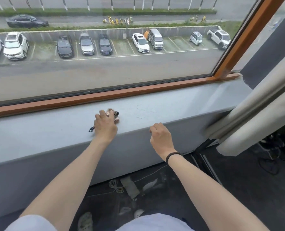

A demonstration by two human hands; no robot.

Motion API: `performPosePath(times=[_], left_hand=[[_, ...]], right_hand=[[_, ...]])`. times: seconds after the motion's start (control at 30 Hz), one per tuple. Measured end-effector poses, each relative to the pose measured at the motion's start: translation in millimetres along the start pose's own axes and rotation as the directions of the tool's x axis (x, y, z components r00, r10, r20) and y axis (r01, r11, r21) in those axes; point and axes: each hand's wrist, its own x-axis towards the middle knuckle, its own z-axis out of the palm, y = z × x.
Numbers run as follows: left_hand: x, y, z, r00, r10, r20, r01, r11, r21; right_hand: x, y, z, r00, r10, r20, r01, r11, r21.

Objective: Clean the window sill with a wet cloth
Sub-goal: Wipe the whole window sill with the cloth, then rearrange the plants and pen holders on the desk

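Observation:
A wide grey window sill [163, 105] runs across the view below an orange-brown window frame [121, 93]. My left hand [105, 126] presses down on a small crumpled cloth [114, 115], pinkish with a dark checked edge, in the middle of the sill. Part of the cloth pokes out beyond my fingers and a corner shows at the left of my palm. My right hand [161, 136] rests at the sill's front edge to the right, fingers curled, holding nothing. A dark band sits on that wrist.
A rolled pale curtain [255, 117] hangs at the right, close to the sill's right end. Below the sill the dark floor holds cables [116, 185], a flat grey piece and bits of debris. Cars are parked outside beyond the glass.

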Motion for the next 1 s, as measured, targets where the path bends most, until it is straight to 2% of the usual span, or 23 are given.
performPosePath(times=[0.1, 0.2, 0.27, 0.3, 0.37, 0.4, 0.5, 0.57, 0.63, 0.67, 0.77, 0.83, 0.87, 0.9, 1.0], left_hand=[[-12.3, 59.4, 15.0, 0.999, 0.042, -0.01, -0.042, 0.999, 0.022], [-29.4, 87.5, 19.1, 0.989, 0.133, 0.07, -0.139, 0.985, 0.1], [-38.2, 93.5, 15.8, 0.97, 0.197, 0.145, -0.2, 0.98, 0.013], [-43.4, 92.0, 9.1, 0.954, 0.221, 0.201, -0.201, 0.973, -0.115], [-56.9, 83.1, -6.0, 0.906, 0.263, 0.332, -0.116, 0.908, -0.403], [-66.4, 74.9, -11.6, 0.883, 0.269, 0.385, -0.056, 0.875, -0.481], [-97.0, 50.9, -27.1, 0.869, 0.166, 0.466, 0.097, 0.866, -0.49], [-122.3, 26.7, -33.4, 0.898, 0.035, 0.439, 0.215, 0.835, -0.506], [-147.8, 2.2, -38.4, 0.914, -0.045, 0.404, 0.302, 0.741, -0.6], [-161.5, -7.7, -42.3, 0.917, -0.066, 0.394, 0.327, 0.692, -0.644], [-210.9, -39.1, -50.6, 0.908, -0.185, 0.377, 0.413, 0.557, -0.721], [-245.3, -54.6, -54.7, 0.89, -0.266, 0.372, 0.456, 0.469, -0.757], [-265.7, -63.3, -56.0, 0.88, -0.305, 0.363, 0.467, 0.426, -0.775], [-283.5, -71.8, -57.5, 0.873, -0.334, 0.355, 0.472, 0.399, -0.786], [-343.6, -93.9, -62.2, 0.835, -0.436, 0.334, 0.487, 0.306, -0.818]], right_hand=[[-5.1, 51.9, -10.0, 0.998, 0.035, 0.044, -0.036, 0.999, 0.027], [-3.6, 67.7, -13.8, 0.991, 0.054, 0.124, -0.061, 0.996, 0.058], [1.6, 65.4, -16.0, 0.986, -0.027, 0.162, 0.012, 0.996, 0.091], [4.7, 59.3, -16.9, 0.98, -0.072, 0.184, 0.053, 0.993, 0.104], [7.6, 39.9, -16.7, 0.963, -0.155, 0.22, 0.129, 0.983, 0.129], [6.9, 27.9, -17.5, 0.953, -0.189, 0.236, 0.157, 0.976, 0.151], [1.9, -0.9, -22.2, 0.922, -0.278, 0.269, 0.219, 0.949, 0.229], [-1.6, -21.6, -23.5, 0.89, -0.315, 0.329, 0.196, 0.917, 0.348], [-7.1, -44.0, -23.8, 0.82, -0.327, 0.47, 0.047, 0.856, 0.515], [-12.1, -56.1, -23.8, 0.755, -0.334, 0.564, -0.073, 0.813, 0.578], [-36.4, -98.3, -23.7, 0.466, -0.403, 0.788, -0.379, 0.713, 0.59], [-53.2, -122.3, -19.4, 0.287, -0.499, 0.818, -0.444, 0.687, 0.575], [-63.6, -135.8, -18.0, 0.24, -0.534, 0.81, -0.438, 0.685, 0.582], [-72.6, -148.2, -16.7, 0.233, -0.552, 0.801, -0.425, 0.682, 0.595], [-108.1, -185.9, -21.8, 0.281, -0.565, 0.775, -0.344, 0.695, 0.632]])
